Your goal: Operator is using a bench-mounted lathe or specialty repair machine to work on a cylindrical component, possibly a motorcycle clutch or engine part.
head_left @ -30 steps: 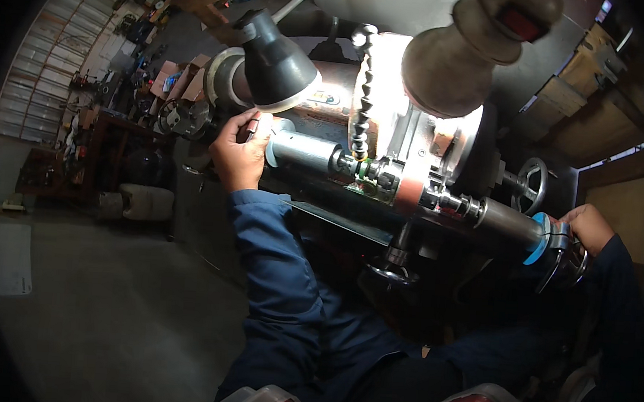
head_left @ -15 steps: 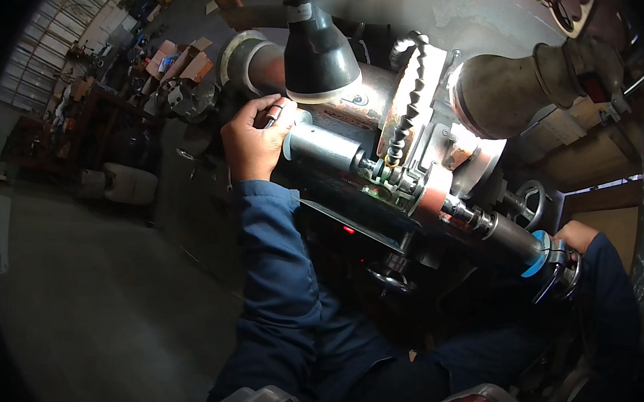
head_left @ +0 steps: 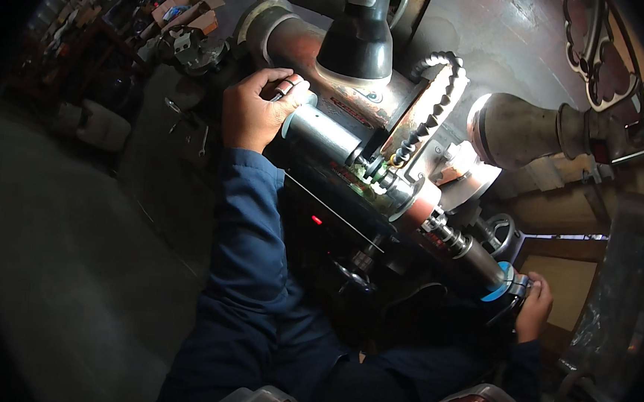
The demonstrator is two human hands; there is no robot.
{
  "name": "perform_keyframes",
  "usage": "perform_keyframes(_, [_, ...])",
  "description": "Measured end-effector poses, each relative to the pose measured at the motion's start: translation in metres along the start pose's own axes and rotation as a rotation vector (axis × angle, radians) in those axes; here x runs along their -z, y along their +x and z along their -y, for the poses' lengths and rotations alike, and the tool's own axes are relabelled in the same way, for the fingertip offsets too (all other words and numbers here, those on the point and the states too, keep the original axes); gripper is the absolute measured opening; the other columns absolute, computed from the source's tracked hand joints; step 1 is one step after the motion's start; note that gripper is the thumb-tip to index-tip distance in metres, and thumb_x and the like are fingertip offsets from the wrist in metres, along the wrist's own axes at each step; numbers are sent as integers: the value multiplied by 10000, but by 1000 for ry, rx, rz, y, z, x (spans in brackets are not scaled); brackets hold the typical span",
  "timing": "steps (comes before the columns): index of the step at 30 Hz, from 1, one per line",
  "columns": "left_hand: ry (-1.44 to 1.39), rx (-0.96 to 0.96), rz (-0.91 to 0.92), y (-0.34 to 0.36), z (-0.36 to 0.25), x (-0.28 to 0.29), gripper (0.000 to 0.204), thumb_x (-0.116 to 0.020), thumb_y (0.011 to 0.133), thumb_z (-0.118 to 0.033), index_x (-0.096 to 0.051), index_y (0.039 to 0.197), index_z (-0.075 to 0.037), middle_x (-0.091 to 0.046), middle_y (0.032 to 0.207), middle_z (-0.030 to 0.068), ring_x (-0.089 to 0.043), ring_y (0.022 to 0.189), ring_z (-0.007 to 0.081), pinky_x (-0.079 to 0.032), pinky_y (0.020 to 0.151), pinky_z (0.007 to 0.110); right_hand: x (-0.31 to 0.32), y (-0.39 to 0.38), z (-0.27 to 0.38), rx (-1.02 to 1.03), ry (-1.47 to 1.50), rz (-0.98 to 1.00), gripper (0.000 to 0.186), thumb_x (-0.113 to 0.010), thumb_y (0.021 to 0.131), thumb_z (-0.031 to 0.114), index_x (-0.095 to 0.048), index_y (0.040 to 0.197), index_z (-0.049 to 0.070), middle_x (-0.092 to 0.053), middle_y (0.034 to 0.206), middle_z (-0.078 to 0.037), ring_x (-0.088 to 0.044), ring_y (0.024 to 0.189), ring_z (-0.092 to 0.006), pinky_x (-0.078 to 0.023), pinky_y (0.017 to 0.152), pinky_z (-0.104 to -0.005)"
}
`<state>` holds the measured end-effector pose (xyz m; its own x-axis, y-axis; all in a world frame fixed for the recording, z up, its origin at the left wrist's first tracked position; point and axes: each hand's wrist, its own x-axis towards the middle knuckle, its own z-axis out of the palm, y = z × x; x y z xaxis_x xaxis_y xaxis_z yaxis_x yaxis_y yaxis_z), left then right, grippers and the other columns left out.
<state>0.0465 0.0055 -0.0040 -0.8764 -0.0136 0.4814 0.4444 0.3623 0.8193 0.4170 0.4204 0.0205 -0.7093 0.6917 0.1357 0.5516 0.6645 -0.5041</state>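
Note:
My left hand (head_left: pixel 253 114) is closed at the left end of a shiny silver cylinder (head_left: pixel 325 135) on a bench machine. Its curled fingers hide what they grip, and a dark band shows near them. Over at the machine's right end, the fingers of my right hand (head_left: pixel 535 309) close around a metal clamp collar (head_left: pixel 518 284). A blue disc (head_left: pixel 498 282) sits against that collar, at the end of a dark spindle housing (head_left: pixel 480 261). Between the two ends, a small shaft and fittings (head_left: pixel 378 170) meet an orange-red wheel housing (head_left: pixel 417 202).
A black lamp (head_left: pixel 357 43) and a grey lamp (head_left: pixel 517 131) shine down over the machine. A segmented coolant hose (head_left: pixel 426 122) arches down to the fittings. Below is a handwheel (head_left: pixel 354 274); another handwheel (head_left: pixel 503 232) stands at right. Cardboard boxes (head_left: pixel 190 11) lie far left.
The view has shifted, so the machine slants more steeply. My right hand, mostly hidden behind the collar before, now shows on its outer side. My left hand stays at the cylinder's end.

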Motion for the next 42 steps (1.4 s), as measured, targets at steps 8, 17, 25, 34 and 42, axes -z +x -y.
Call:
perform_keyframes(8, [59, -54, 11, 0, -3, 3, 256, -809, 686, -126, -705, 894, -18, -704, 789, 120, -680, 705, 142, -534, 660, 267, -22, -42, 14, 118, 17, -285, 352, -353, 1007, 178, -553, 1163, -65, -611, 1129, -200, -571, 1079, -312, -411, 954, -379])
perform_keyframes(17, [74, -43, 28, 2, 0, 5, 262, -802, 705, -235, -705, 865, -51, -677, 727, 132, -681, 648, 202, -521, 597, 303, -66, -66, 5, 272, 61, -659, 382, -251, 1033, 198, -454, 1231, -59, -533, 1213, -226, -547, 1098, -303, -399, 971, -395])
perform_keyframes(25, [114, -50, 0, 2, -1, 9, 311, -800, 698, -310, -701, 839, -52, -676, 747, 142, -676, 665, 254, -526, 613, 338, -109, -76, -43, 760, -400, -966, 567, -438, 995, 250, -229, 1433, -43, -224, 1465, -314, -295, 1333, -467, -251, 1094, -541])
perform_keyframes(34, [147, -54, 13, 4, 0, 12, 311, -790, 701, -328, -699, 813, -53, -673, 751, 145, -668, 674, 289, -522, 604, 364, 9, -11, 30, 143, 58, -367, 449, -461, 971, 264, -470, 1262, -77, -613, 953, -174, -607, 906, -263, -467, 837, -355])
perform_keyframes(42, [128, -77, 7, 4, 1, 10, 251, -787, 709, -274, -708, 821, -63, -676, 732, 143, -679, 674, 269, -531, 607, 353, 3, 36, -6, -80, -248, 314, 309, -483, 923, 218, -664, 968, -29, -665, 912, -228, -629, 918, -389, -466, 812, -432])
